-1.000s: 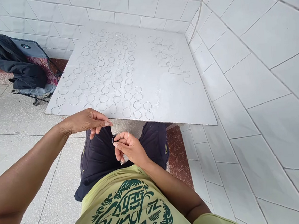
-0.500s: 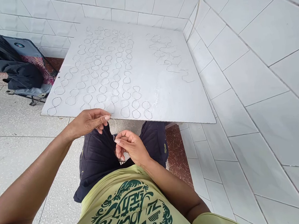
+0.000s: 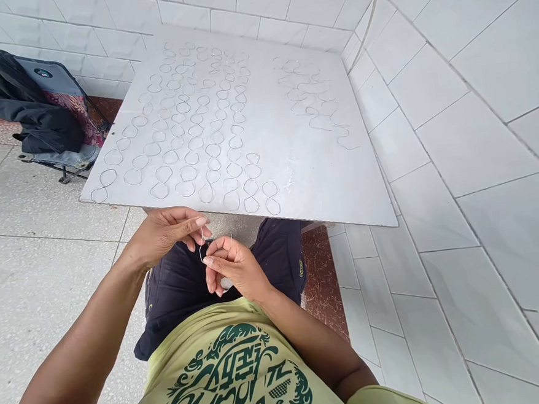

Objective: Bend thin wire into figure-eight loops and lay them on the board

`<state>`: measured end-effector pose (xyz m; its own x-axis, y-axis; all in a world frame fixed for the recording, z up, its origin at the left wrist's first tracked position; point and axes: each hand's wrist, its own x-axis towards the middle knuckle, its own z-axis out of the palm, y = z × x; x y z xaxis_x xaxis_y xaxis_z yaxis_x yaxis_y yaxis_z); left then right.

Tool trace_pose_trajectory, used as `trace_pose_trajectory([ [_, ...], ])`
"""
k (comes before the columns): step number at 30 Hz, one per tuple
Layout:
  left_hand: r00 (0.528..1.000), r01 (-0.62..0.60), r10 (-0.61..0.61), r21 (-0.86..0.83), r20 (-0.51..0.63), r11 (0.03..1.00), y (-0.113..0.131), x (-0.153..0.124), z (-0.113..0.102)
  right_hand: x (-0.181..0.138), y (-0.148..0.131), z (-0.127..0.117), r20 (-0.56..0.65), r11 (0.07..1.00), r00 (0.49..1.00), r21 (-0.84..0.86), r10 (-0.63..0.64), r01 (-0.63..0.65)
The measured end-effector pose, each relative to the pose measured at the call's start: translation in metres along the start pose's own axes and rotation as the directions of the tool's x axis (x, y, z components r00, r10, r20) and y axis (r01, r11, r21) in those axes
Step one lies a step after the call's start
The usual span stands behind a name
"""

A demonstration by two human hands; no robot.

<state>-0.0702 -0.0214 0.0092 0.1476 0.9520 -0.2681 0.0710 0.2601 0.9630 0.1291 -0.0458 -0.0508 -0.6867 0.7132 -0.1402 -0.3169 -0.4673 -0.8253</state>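
Between my two hands is a thin, curved wire point(image 3: 201, 252), pale against my dark trousers. My left hand point(image 3: 172, 232) pinches its upper part between thumb and fingers, just below the table's front edge. Slightly lower and to the right, my right hand point(image 3: 231, 263) grips the lower part with thumb and forefinger; a short wire end stands up behind its fingers. On the white table point(image 3: 315, 189) lie several rows of wires bent into figure-eight shapes, one of them a figure-eight wire point(image 3: 271, 197) near the front edge. Looser, wavy wires point(image 3: 322, 122) lie at the right.
A folding chair point(image 3: 57, 75) with dark cloth on it stands left of the table. Tiled walls point(image 3: 474, 169) close in behind and at the right, with a thin cable point(image 3: 368, 26) running down the corner. My legs point(image 3: 277, 257) are under the table's front edge.
My left hand has come down and slightly right, closer to my right hand. The wire between them now shows a shorter visible stretch. The whole view has shifted slightly.
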Motion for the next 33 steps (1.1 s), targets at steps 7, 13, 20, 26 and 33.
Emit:
trace_pose_trajectory([
  [7, 0.989, 0.06, -0.056, -0.025, 0.137, 0.998, -0.001, 0.008, 0.005, 0.0, -0.001, 0.0, 0.005, 0.999, 1.0, -0.038, -0.004, 0.004],
  [13, 0.983, 0.056, -0.061, 0.035, 0.171, 0.998, 0.006, 0.006, 0.01, -0.005, 0.001, 0.002, -0.051, 0.99, 0.993, -0.093, -0.11, 0.104],
  [20, 0.973, 0.02, -0.036, 0.072, 0.226, 0.997, 0.008, -0.001, 0.005, -0.002, 0.006, 0.005, -0.027, 0.99, 0.992, -0.074, -0.122, 0.119],
  [26, 0.973, 0.029, -0.061, 0.145, 0.221, 0.989, 0.015, 0.0, -0.001, -0.004, -0.001, -0.003, -0.022, 0.989, 0.997, -0.135, -0.069, 0.065],
  [33, 0.976, 0.042, -0.078, 0.175, 0.202, 0.984, 0.015, 0.004, -0.006, -0.007, -0.008, -0.013, -0.039, 0.979, 0.997, -0.192, -0.07, 0.061],
])
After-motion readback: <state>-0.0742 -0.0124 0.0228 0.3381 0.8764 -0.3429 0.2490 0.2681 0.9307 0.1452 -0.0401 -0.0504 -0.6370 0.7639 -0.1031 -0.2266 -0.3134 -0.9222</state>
